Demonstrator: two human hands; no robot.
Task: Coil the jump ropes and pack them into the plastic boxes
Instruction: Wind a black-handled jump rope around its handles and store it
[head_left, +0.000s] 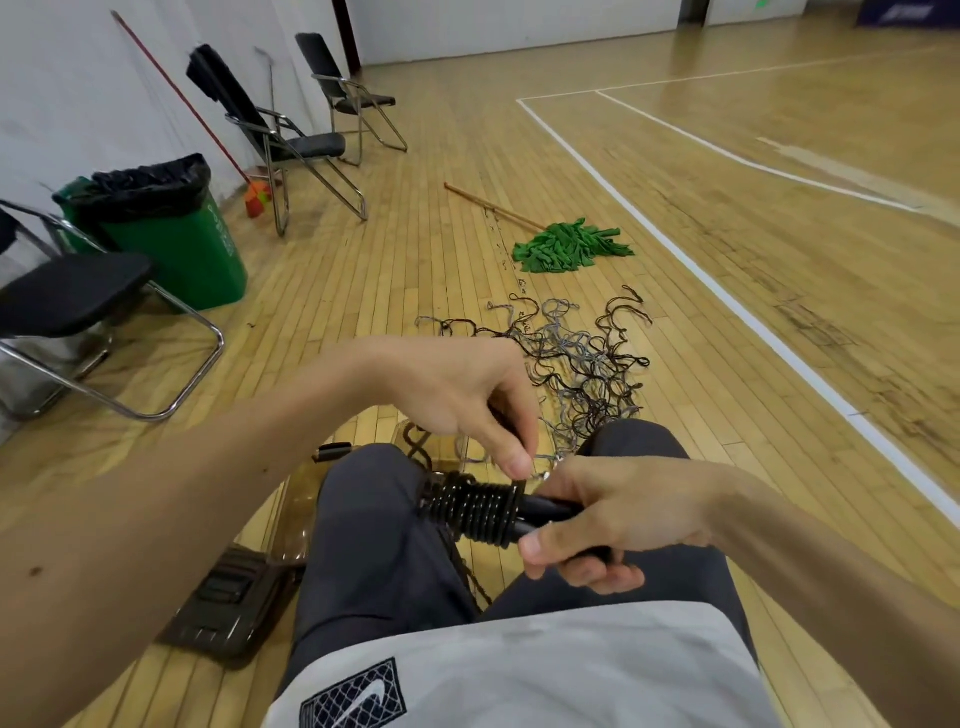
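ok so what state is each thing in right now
jump rope: partly coiled round its handles
right hand: grips the handles
left hand: pinches the rope
rope pile: loose and tangled on the floor
plastic box: on the floor, lid unclear
mop: lying flat on the floor
green bin: upright, bag-lined

One wide-angle view, worn on the head, looking forward and steeply down: the left hand (457, 405), right hand (618, 519) and jump rope (472, 512) sit close under the lens, over the lap. Beyond them the wooden floor (779, 312) runs away to the far wall (493, 26).
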